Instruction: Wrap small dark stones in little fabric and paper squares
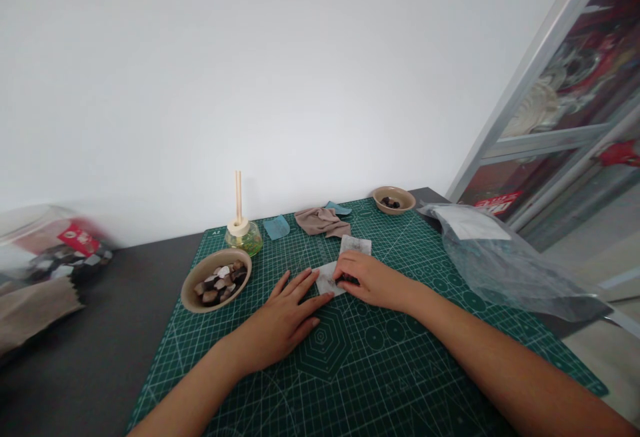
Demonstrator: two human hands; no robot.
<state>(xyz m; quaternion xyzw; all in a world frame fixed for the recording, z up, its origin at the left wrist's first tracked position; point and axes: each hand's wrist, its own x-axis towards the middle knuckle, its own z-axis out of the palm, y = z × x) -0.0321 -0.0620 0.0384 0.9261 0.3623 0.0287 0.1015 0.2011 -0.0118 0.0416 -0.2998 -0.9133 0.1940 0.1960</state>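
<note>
My left hand (287, 320) lies flat with fingers spread on the green cutting mat (415, 370), its fingertips at the left edge of a grey-white sheet (327, 279). Over the right part of that sheet, my right hand (364, 278) is curled, its fingers pressed round a small dark piece. Another greyish sheet (356, 245) lies just behind my right hand. To the left, a tan bowl (187, 293) holds several brown, black and white stones (220, 283). A smaller tan bowl (410, 201) at the back right has a few dark stones (390, 203) in it.
A glass diffuser with two sticks (239, 227), a blue cloth piece (277, 227) and a brown cloth (323, 221) stand or lie at the back. A clear plastic bag (493, 270) covers the right edge. At the far left are a bag of stones (60, 257) and brown paper (37, 307).
</note>
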